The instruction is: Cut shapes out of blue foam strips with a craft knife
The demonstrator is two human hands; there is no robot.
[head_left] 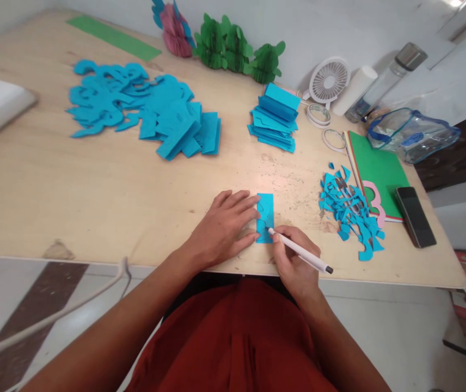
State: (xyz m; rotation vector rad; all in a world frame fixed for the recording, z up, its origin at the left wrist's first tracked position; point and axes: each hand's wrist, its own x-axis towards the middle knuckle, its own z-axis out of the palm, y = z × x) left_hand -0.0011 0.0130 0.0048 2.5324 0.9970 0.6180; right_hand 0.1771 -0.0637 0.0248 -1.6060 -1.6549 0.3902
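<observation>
A small blue paper rectangle (pixel 268 207) lies near the table's front edge, with curved lines drawn along its left part. My left hand (pixel 227 226) rests flat, fingers apart, its fingertips touching the paper's left side. In my right hand (pixel 297 261) is a white pen (pixel 302 252) with a dark end, its tip on the right side of the paper. Beyond lies a stack of blue paper pieces (pixel 274 118). Curvy blue cutouts (pixel 106 95) and folded blue pieces (pixel 182 128) make a pile to the left.
Right of my hands are blue scraps (pixel 345 204), a pink cutout (pixel 375 201), green paper sheets (pixel 380 169) and a phone (pixel 415 216). Along the wall stand green paper ornaments (pixel 237 49), a small fan (pixel 329 80) and a bottle (pixel 388 81). Tape rolls (pixel 318 115) lie nearby.
</observation>
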